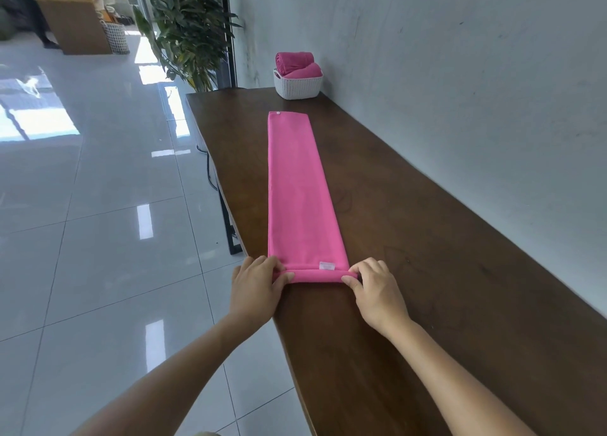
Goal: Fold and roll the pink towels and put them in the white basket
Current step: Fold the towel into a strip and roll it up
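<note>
A long folded pink towel (pixel 300 189) lies flat along the desk (pixel 427 238), its near end turned into a small roll. The left hand (pixel 254 284) and right hand (pixel 377 291) each grip one end of that roll, fingers (pixel 272 264) curled over it (fingertips partly hidden). At the desk's far end, the white basket (pixel 297 87) holds two rolled towels (pixel 295 62), their lower parts hidden behind its wall.

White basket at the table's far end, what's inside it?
The white basket holds two rolled pink towels rising above its rim. Anything beneath them is hidden by its walls.
</note>
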A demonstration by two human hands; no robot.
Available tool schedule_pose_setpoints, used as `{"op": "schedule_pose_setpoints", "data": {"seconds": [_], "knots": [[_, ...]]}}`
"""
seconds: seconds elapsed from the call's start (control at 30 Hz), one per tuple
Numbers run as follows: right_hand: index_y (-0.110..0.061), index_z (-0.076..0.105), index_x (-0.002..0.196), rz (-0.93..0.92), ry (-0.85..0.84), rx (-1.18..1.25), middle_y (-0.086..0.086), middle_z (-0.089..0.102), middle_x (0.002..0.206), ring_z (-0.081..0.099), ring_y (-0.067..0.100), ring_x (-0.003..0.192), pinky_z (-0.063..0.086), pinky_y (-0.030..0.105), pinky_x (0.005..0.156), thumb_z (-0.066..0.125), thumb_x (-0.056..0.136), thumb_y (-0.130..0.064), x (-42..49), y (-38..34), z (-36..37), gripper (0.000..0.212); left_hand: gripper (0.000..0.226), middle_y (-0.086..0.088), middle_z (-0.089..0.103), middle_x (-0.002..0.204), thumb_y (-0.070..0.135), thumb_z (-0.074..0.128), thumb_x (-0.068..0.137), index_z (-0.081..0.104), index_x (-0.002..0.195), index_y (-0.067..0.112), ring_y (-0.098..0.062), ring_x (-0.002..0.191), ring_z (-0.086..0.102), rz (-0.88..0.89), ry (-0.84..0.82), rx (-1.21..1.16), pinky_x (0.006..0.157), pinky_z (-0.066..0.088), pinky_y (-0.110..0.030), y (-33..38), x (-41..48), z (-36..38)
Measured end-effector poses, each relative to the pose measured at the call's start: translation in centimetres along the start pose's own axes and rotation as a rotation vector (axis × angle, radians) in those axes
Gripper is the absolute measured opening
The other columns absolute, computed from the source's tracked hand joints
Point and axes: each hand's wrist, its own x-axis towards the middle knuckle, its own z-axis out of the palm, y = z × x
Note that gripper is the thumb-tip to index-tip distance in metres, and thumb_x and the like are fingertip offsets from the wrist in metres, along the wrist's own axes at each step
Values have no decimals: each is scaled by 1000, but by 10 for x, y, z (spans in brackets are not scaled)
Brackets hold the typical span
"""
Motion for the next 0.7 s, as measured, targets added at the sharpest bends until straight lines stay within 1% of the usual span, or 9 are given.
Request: {"op": "schedule_pose_setpoints", "data": {"seconds": [0.1,0.2,0.33,0.4,0.47,0.5,0.57,0.63,0.7], "knots": [[-22,63,109,30,-99,-31,-10,55,113,48,10,109,48,29,95,48,102,-47,1,-2,-3,30,23,14,66,105,53,55,98,62,93,31,-15,101,49,-77,-122,3,93,38,-35,1,7,-10],[-22,63,105,42,-177,-36,-9,57,113,47,13,112,46,33,97,43,104,-48,3,-6,-7,32,27,12,65,95,57,58,95,63,93,31,-18,101,53,-121,-196,29,93,43,-38,-1,10,-16],[-24,59,98,79,-198,-54,-7,58,109,48,17,112,45,36,92,42,104,-50,5,-13,-9,31,28,12,62,86,53,70,88,55,88,29,-16,89,52,-105,-32,9,82,51,-36,2,6,-13],[-25,53,95,99,-129,-35,-8,56,103,49,16,104,44,30,79,47,102,-49,5,-16,-8,25,24,11,58,88,43,72,87,54,86,27,-15,86,50,-19,60,4,78,51,-34,4,3,-8],[-26,49,94,93,12,-9,-9,52,99,47,13,93,36,21,66,56,99,-44,2,-21,-6,20,18,11,57,89,32,71,88,54,85,25,-14,86,50,45,90,-31,77,52,-34,6,0,-3],[-26,50,93,53,95,-19,-9,51,97,46,12,89,33,19,65,61,97,-40,0,-22,-4,19,16,10,58,89,28,70,88,55,85,24,-14,86,50,86,104,-29,76,53,-35,6,-1,-1],[-23,59,89,-46,214,-63,-6,55,95,47,10,85,39,18,68,68,94,-31,-4,-23,4,14,12,8,58,89,22,68,90,57,85,22,-16,84,49,184,144,17,73,52,-37,3,-4,5],[-18,68,90,-111,282,-75,-4,64,92,54,9,81,49,20,67,71,92,-25,-6,-21,11,8,11,6,59,90,21,65,95,59,86,19,-17,81,48,268,192,63,71,51,-37,-3,-8,9],[-15,72,91,-167,325,-71,-2,68,88,61,12,79,52,22,69,73,91,-21,-8,-18,15,6,12,5,61,92,22,61,99,63,88,17,-19,81,49,350,232,96,71,51,-37,-9,-12,12]]}}
